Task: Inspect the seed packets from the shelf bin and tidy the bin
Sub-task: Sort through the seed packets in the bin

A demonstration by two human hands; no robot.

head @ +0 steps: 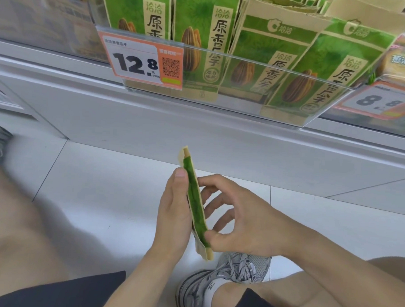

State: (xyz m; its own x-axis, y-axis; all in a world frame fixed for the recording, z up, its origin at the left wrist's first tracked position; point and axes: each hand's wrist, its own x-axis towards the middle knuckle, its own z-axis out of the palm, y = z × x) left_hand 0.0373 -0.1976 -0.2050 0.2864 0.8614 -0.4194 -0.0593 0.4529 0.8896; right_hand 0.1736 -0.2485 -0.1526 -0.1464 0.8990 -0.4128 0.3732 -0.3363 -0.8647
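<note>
A green and tan seed packet [195,200] is held edge-on in front of me, low over the floor. My left hand [173,213] grips its left face, thumb along the top edge. My right hand [242,220] pinches its lower end with the thumb, fingers curled behind the right face. Above, a clear plastic shelf bin [223,102] holds several matching green seed packets [196,35] standing upright; those at the right [327,73] lean to the left. A 12.8 price tag [140,62] hangs on the bin's front left.
The white shelf base [128,116] runs across under the bin. White floor tiles [105,190] lie below. My knees and grey sneakers [225,279] are at the bottom of the view. A neighbouring bin with an 8.8 tag [380,101] stands at the right.
</note>
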